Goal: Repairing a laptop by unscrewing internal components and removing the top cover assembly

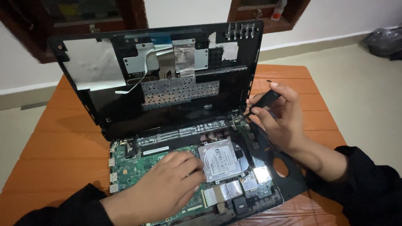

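Note:
An opened laptop lies on an orange table (54, 142). Its black top cover (125, 109) is tilted up, showing foil patches and the keyboard's metal back. Below it the green motherboard (130, 161) and a silver hard drive (221, 161) are exposed. My left hand (167, 184) rests flat on the motherboard, fingertips touching the drive's left edge. My right hand (280, 115) grips a small black screwdriver (263, 100), its tip pointing at the hinge corner at the cover's lower right.
A loose black plastic panel (280, 167) with an oval hole lies at the laptop's right side. Beyond the table are a tiled floor, a white wall with dark wooden window frames, and a dark bag (383, 42) at far right.

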